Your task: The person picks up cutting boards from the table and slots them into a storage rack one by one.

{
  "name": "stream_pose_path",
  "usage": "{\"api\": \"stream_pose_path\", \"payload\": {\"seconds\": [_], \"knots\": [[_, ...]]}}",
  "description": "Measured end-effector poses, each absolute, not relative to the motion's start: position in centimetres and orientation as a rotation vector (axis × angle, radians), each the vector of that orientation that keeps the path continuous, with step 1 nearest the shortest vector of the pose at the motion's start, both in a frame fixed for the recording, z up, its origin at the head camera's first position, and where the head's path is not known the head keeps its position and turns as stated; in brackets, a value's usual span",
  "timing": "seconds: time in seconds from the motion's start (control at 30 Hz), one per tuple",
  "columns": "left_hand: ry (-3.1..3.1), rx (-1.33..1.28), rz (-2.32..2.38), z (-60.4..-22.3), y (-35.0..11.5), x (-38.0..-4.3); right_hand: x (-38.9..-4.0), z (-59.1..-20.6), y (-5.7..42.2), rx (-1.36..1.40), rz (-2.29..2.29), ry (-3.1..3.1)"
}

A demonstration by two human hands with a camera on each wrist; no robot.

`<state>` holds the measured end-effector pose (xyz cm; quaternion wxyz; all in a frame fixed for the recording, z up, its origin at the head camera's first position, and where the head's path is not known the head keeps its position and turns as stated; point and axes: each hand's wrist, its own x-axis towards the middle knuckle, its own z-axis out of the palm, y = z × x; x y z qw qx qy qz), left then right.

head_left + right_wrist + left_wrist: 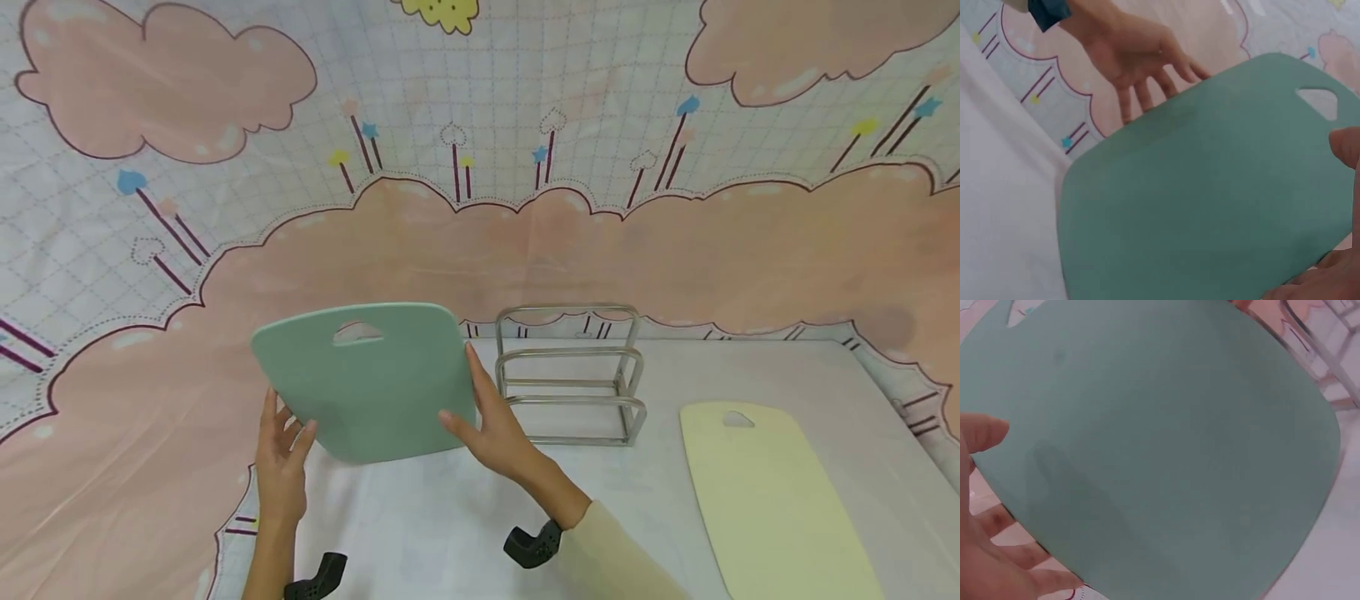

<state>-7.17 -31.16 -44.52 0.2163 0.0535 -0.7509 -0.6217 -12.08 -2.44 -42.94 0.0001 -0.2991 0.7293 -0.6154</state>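
Left fingers (pixel 268 427) and right fingers (pixel 484 387) hold a plain green board (pixel 382 387).

A pale green cutting board (pixel 382 387) with rounded corners and a handle slot (pixel 358 332) near its top edge was held aloft, slightly tilted, left of the frame's centre. The left hand (pixel 282 467) held its lower-left edge; the right hand (pixel 497 427) gripped its right edge.

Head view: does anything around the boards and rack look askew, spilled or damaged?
Nothing stands out. The green board is tilted, but the left hand and right hand hold it. The metal rack stands upright, and the yellow board lies flat, its near end out of frame; no visible spill or damage.
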Motion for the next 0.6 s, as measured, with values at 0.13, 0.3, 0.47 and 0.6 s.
{"api": "stream_pose_path", "payload": {"seconds": [0.13, 0.3, 0.47, 0.6], "knots": [[-2.112, 0.223, -1.731, -43.7, -30.9, -7.0, -12.7, -42.3, -2.4, -0.959, -1.884, 2.314], [-2.072, 0.133, -1.781, -43.6, -30.7, -6.9, -12.8, -41.9, -2.4, -0.931, -1.832, 2.329], [-2.108, 0.070, -1.688, -43.3, -30.6, -7.3, -13.4, -41.7, -2.3, -0.970, -1.906, 2.262], [-2.152, 0.101, -1.611, -42.5, -30.6, -7.9, -13.8, -41.1, -1.9, -1.018, -1.928, 2.238]]}}
